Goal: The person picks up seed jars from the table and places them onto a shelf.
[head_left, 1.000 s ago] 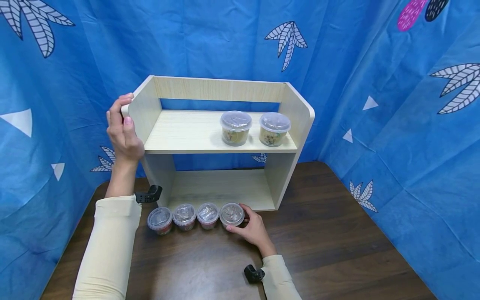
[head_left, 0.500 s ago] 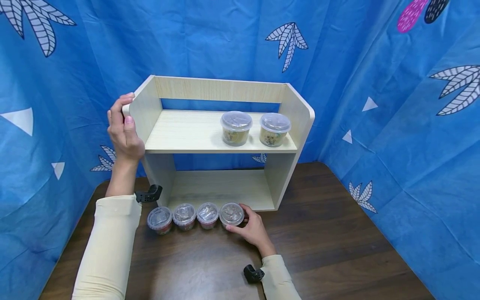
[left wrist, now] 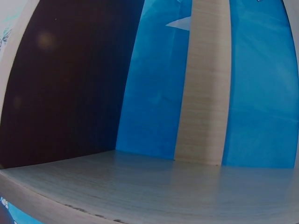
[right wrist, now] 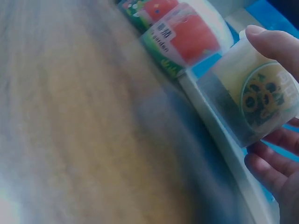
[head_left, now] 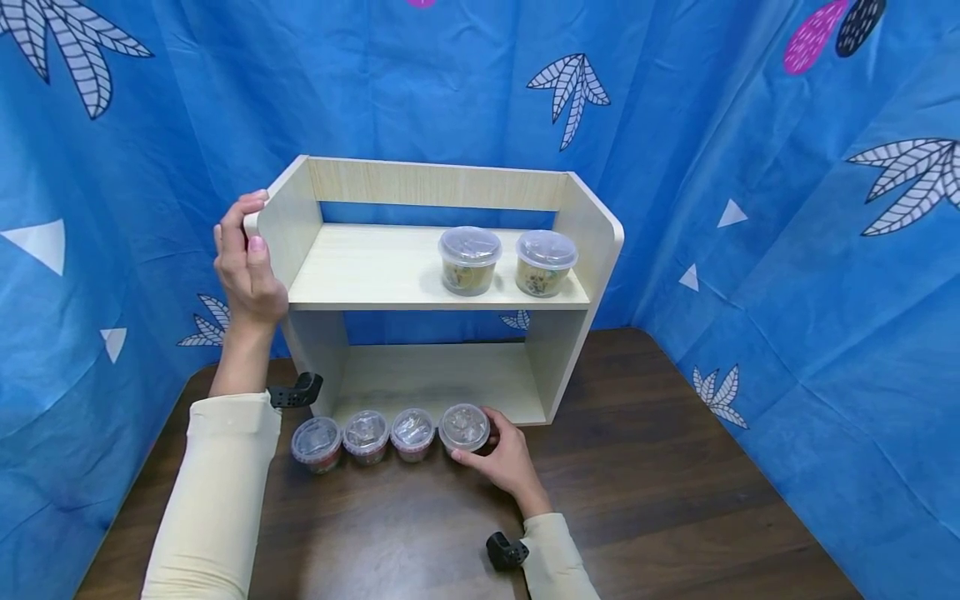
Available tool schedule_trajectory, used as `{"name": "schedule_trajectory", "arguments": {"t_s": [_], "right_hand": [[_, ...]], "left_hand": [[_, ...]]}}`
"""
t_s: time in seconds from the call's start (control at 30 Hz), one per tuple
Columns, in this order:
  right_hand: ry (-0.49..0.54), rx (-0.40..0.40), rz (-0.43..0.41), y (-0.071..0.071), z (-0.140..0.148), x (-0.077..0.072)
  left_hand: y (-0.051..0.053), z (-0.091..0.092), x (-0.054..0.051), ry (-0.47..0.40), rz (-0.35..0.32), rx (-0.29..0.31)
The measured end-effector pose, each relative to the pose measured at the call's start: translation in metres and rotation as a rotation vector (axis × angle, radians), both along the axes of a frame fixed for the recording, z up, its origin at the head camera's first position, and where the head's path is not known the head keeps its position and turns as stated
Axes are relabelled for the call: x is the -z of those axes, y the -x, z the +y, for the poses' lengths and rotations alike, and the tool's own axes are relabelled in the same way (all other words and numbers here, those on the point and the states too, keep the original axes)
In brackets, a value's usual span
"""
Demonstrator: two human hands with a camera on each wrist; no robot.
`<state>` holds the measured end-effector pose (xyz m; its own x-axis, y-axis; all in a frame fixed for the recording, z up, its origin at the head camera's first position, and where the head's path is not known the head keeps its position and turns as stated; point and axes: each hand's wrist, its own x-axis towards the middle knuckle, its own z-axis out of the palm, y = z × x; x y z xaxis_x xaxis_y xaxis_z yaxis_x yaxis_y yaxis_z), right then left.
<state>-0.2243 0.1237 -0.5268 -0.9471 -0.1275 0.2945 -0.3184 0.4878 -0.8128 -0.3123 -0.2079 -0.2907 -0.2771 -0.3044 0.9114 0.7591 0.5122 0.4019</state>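
My left hand grips the front edge of the left side panel of a pale wooden two-tier shelf. My right hand holds a clear lidded plastic cup between thumb and fingers, in front of the shelf's lower board. In the right wrist view this cup bears a round flower label and has yellowish contents. Three more lidded cups stand in a row to its left: one beside it, a middle one and an end one. Red labels show on the neighbouring cups.
Two larger-looking lidded cups with yellowish contents, a left one and a right one, stand on the right half of the upper board. A dark wooden table lies beneath. Blue patterned curtains hang behind and at both sides.
The held cup has shifted slightly right relative to the row, and a small gap has opened beside it. My left hand stays on the panel. The head view has tilted a little.
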Motion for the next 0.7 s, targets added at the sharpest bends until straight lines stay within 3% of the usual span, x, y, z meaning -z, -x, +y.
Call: {"name": "schedule_trajectory", "arguments": {"t_s": [0.7], "right_hand": [[0.086, 0.037, 0.035, -0.004, -0.003, -0.031]], "left_hand": [[-0.001, -0.001, 0.002, 0.021, -0.005, -0.028]]}}
